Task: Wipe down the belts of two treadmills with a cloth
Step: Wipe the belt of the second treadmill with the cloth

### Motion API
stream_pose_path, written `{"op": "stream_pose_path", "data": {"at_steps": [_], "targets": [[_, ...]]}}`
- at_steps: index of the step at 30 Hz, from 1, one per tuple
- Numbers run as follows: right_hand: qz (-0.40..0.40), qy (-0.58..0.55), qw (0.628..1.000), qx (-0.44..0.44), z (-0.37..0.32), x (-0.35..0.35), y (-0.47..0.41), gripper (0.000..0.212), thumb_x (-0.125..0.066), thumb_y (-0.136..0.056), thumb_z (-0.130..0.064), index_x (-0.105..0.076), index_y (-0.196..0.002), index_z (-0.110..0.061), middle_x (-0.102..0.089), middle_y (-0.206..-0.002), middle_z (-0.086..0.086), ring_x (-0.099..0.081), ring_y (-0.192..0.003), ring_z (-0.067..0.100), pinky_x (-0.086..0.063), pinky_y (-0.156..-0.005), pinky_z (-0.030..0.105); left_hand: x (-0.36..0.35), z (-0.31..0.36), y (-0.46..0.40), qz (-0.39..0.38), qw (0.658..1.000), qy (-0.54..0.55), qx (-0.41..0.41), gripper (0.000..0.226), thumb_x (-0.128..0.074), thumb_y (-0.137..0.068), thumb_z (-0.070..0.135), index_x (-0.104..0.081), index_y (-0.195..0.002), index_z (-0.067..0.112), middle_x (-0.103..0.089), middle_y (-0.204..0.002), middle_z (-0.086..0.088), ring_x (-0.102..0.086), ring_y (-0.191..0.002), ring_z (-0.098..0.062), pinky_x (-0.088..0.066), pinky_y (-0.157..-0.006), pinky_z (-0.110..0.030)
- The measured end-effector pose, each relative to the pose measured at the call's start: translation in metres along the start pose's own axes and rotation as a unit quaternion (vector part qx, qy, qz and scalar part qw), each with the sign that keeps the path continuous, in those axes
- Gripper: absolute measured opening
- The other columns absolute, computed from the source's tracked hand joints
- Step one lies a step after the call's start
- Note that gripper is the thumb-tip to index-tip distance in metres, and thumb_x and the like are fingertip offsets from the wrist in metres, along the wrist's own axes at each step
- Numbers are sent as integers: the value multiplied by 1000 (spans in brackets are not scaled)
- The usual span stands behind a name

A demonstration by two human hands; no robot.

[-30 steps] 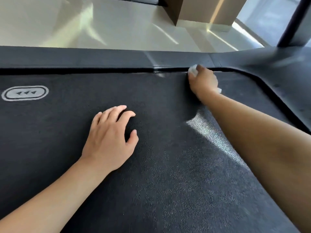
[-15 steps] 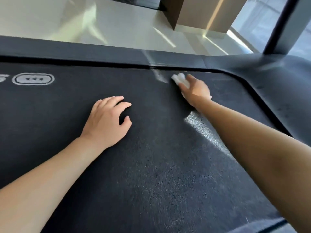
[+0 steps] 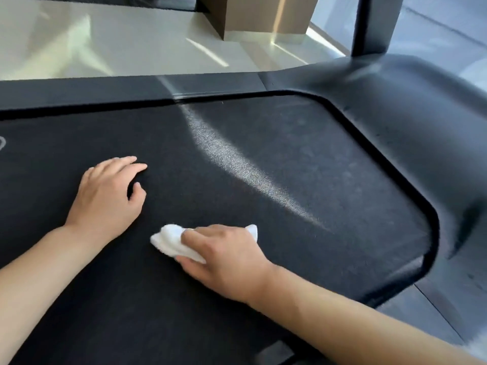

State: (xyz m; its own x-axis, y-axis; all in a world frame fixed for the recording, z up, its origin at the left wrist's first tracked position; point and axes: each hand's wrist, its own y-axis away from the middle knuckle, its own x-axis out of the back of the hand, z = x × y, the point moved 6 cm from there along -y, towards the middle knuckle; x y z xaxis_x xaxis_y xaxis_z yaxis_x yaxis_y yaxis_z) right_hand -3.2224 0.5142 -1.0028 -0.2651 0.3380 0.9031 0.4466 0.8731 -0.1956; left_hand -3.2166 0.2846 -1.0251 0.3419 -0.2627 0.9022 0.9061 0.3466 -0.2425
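The black textured treadmill belt (image 3: pixel 303 185) fills most of the view. My right hand (image 3: pixel 226 259) presses a bunched white cloth (image 3: pixel 171 241) flat against the belt near its middle; the cloth sticks out past my fingers on the left and a corner shows at the knuckles. My left hand (image 3: pixel 108 198) rests palm down on the belt just left of the cloth, fingers loosely curled, holding nothing. A strip of sunlight crosses the belt diagonally.
A dark grey side rail (image 3: pixel 131 90) borders the belt's far edge and curves into the motor cover (image 3: pixel 421 106) at right. A black upright post (image 3: pixel 374 25) rises from it. Beyond lie a glossy pale floor (image 3: pixel 92 40) and a brown box-like column base (image 3: pixel 258 14).
My right hand has dragged the cloth from the belt's far edge back toward me, to beside my left hand. The left hand stays planted; the view has shifted right.
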Motion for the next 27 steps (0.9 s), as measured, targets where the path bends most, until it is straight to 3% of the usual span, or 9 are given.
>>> {"op": "stream_pose_path", "data": {"at_steps": [3,5,10,13,16,21,24,27], "targets": [[6,2,1000,-11,34,17,0,27,-58,-99,-44,-52,-92,-19,-44,-77,-14,-57,-73,21,-43,-57,37,-9,28,4,-35,997,20,-60,52,-43,-93,34,-65,-136,17,-57,-150,-4,-47,-143,-29,-30,-119,-59],[22,37,993,-109,99,44,-4,31,-55,-100,-51,-52,-93,-21,-50,-78,-13,-59,-78,21,-36,-62,36,-16,53,4,-54,994,29,-91,54,-41,-94,41,-64,-139,21,-55,-152,0,-45,-145,-26,-28,-121,-58],[145,134,906,-374,297,136,0,38,-51,-94,-61,-57,-106,-25,-68,-95,4,-65,-94,34,-38,-70,36,-39,88,4,-68,992,21,-101,55,-40,-94,46,-60,-141,26,-51,-154,4,-41,-148,-24,-28,-122,-60],[160,145,879,-425,335,151,0,38,-47,-93,-60,-56,-104,-25,-70,-100,9,-64,-97,38,-42,-73,39,-38,90,3,-53,993,21,-101,54,-42,-93,46,-62,-139,27,-53,-152,4,-44,-145,-25,-29,-121,-59],[162,154,882,-414,300,136,-5,38,-43,-97,-59,-52,-98,-22,-67,-89,7,-64,-92,39,-37,-68,38,-36,90,2,-46,993,27,-104,53,-44,-91,46,-64,-136,26,-56,-150,3,-47,-142,-25,-31,-119,-58],[55,79,960,-263,142,70,-14,42,-46,-97,-66,-55,-102,-25,-70,-91,-2,-67,-90,28,-43,-73,39,-35,87,2,-39,994,39,-97,52,-46,-91,42,-64,-137,25,-57,-150,3,-48,-141,-25,-31,-119,-58],[39,54,992,-109,48,24,-10,24,-63,-95,-41,-55,-97,-18,-65,-82,-2,-66,-76,28,-38,-57,34,-35,84,1,-40,993,67,-88,53,-47,-89,33,-62,-139,25,-58,-150,4,-48,-143,-24,-32,-120,-58],[32,21,997,-71,37,16,-8,24,-64,-97,-39,-52,-96,-18,-60,-79,-6,-63,-73,26,-37,-55,34,-36,82,3,-42,991,83,-92,50,-47,-89,26,-65,-136,22,-59,-150,2,-48,-144,-26,-31,-121,-59]]}}
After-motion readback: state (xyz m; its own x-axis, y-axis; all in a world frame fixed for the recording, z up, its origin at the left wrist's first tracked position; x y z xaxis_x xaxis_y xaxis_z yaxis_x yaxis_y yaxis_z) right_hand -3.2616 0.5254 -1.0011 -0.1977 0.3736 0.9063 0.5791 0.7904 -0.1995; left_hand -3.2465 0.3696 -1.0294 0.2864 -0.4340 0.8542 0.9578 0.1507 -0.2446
